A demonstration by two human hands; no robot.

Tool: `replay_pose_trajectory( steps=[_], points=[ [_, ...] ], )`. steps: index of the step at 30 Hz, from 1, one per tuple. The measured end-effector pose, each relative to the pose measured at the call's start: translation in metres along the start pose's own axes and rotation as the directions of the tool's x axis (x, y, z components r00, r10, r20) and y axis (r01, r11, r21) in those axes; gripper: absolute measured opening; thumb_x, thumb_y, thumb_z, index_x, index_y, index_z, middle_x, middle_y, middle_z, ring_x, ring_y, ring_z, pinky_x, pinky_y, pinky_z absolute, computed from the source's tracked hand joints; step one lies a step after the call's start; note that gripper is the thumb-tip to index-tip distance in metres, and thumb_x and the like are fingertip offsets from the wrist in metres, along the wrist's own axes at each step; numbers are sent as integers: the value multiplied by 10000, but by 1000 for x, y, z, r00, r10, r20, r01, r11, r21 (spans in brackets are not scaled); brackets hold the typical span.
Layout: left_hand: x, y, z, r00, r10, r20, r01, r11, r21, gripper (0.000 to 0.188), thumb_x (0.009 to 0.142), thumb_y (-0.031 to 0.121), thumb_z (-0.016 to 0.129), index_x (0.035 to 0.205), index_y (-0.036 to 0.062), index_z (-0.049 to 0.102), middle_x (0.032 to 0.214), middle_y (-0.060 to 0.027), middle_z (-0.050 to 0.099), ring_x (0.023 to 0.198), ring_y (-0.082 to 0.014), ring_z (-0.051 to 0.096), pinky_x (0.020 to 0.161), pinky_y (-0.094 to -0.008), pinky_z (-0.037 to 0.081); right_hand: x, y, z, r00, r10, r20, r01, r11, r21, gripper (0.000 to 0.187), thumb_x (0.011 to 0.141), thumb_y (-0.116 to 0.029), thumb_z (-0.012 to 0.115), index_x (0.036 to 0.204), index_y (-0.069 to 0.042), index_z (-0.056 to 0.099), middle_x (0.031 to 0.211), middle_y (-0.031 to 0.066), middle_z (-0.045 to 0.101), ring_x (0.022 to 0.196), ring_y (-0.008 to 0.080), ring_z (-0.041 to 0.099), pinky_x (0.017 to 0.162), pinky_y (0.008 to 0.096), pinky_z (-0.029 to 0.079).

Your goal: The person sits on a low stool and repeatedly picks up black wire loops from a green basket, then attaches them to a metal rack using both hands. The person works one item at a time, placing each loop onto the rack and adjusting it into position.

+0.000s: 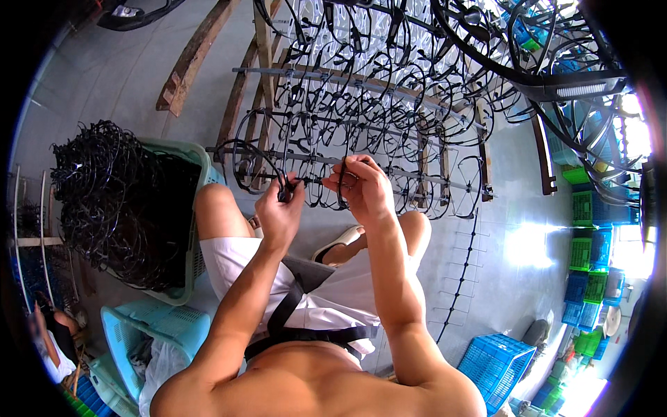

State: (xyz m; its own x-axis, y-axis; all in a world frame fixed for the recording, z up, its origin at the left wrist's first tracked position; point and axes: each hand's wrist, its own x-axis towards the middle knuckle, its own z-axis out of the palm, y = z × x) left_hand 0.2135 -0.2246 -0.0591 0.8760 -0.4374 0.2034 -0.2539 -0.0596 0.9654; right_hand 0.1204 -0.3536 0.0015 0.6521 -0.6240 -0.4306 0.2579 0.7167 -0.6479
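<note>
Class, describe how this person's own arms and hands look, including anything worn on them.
The left hand and right hand are ungloved. The left arm and right arm are sleeveless; no watch, bracelet or cable shows on either.

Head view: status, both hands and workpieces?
Left hand gripping thin black curved piece; right hand pinching slim black strip. Unclear whether they join. Wooden rack with grey metal bars, crowded with black parts, just beyond.

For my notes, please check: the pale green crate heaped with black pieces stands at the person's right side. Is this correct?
Only the side is wrong: the head view shows the pale green crate heaped with black pieces at the person's left.
</note>
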Motion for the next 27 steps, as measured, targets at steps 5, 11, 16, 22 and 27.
replay_pose_trajectory(
  steps=[5,11,16,22,27],
  points=[
    [-3,9,-9,996,-25,91,17,996,83,273,814,72,715,1063,4,625,788,0,629,627,-34,480,572,-194,429,14,-5,1,995,-102,-8,97,966,-239,218,907,-136,571,1057,14,520,855,119,595,710,219,621,675,363,539],
    [-45,55,-78,924,69,375,-143,974,174,82,857,80,638,876,17,590,712,-63,545,535,-172,477,498,-272,410,-46,-20,47,554,-488,674,678,-206,-706,565,802,-169,687,1299,-49,447,1266,189,425,1178,369,383,994,435,345],
    [-44,115,-104,448,362,817,-361,910,-205,234,775,77,708,991,16,639,642,-73,562,570,-245,590,518,-328,482,-82,-43,49,439,427,790,768,279,-577,430,837,-348,681,1106,-22,605,942,118,643,842,283,628,729,375,508],
    [-21,84,-66,766,449,460,-405,893,-198,394,791,137,723,1115,4,544,1072,-151,557,935,-254,557,792,-344,460,-91,-102,-21,642,397,656,225,721,-656,269,876,-165,675,1044,32,605,801,96,670,657,117,631,495,233,495],
    [-20,54,-4,887,260,382,-294,955,32,494,837,136,680,1235,-15,431,1138,-160,514,970,-244,526,781,-328,448,-68,-119,-47,964,-214,157,209,977,47,190,939,-148,542,1043,11,560,841,84,570,608,140,520,498,258,435]
  ],
)
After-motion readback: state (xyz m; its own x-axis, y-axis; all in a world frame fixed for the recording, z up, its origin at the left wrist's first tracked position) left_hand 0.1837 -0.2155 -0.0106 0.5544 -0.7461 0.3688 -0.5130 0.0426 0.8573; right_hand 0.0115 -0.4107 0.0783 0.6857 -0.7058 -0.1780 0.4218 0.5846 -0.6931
